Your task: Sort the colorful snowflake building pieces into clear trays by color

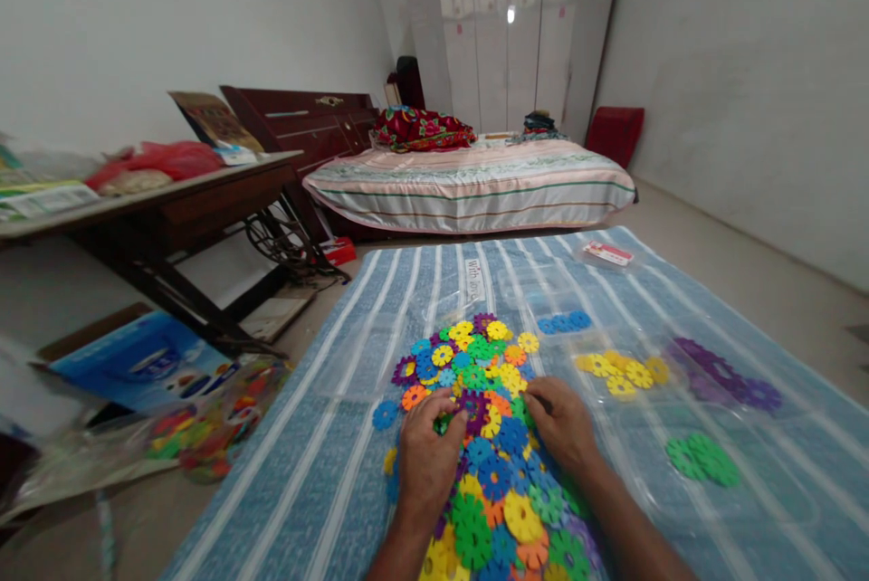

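A long heap of colourful notched plastic discs lies on the striped cloth, in purple, yellow, blue, green and orange. At the heap's left side, my left hand curls its thumb and fingers around a green notched disc, partly hidden by the fingers. My right hand touches the heap's right edge with its fingers closed; whatever is between the fingertips is hidden. To the right, sorted discs sit in clear plastic trays: blue discs, yellow discs, purple discs and green discs.
The blue-striped cloth covers the table. A red and white card lies near its far right corner. Beyond stands a bed. On the left are a sewing-machine table and a clear bag of coloured pieces on the floor.
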The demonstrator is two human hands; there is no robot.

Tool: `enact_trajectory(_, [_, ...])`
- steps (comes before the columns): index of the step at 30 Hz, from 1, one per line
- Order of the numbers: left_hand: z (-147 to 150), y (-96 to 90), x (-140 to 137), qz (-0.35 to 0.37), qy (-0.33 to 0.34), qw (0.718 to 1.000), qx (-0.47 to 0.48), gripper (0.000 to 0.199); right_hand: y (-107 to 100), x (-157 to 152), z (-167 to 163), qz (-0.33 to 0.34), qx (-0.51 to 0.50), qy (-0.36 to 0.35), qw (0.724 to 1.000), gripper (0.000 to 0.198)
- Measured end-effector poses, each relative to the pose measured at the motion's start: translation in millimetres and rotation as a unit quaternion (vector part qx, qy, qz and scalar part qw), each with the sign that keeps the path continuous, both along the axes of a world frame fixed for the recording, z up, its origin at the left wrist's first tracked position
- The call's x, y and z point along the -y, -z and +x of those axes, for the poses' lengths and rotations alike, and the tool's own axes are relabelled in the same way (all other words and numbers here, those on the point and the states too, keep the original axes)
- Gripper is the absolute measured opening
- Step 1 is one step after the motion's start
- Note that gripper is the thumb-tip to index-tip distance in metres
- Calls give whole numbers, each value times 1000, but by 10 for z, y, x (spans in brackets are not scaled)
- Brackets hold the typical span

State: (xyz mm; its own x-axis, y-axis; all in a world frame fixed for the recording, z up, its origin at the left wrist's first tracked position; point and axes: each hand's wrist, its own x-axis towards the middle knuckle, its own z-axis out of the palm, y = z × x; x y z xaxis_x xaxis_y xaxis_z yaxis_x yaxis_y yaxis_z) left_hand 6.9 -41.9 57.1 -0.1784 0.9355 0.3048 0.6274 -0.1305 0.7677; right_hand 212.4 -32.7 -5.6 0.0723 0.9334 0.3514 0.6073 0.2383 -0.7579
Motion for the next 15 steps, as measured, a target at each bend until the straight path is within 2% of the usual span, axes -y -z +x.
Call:
enact_trajectory(4, [85, -228, 30, -42, -1, 998, 54, 23, 21, -28, -13, 9, 4, 15, 1000, 21])
enact_trajectory(8, [260, -448, -19, -94, 25, 988, 123, 28, 18, -75, -36, 27, 6, 26, 999, 20])
enact_trajectory(12, [577, -527, -166, -174, 105, 966, 159, 27, 14, -111, -63, 37, 14, 53, 998, 19])
enact_trajectory(15, [957, -569, -286, -217, 187, 941, 179, 20, 18, -126, -80, 47, -19, 56, 997, 18])
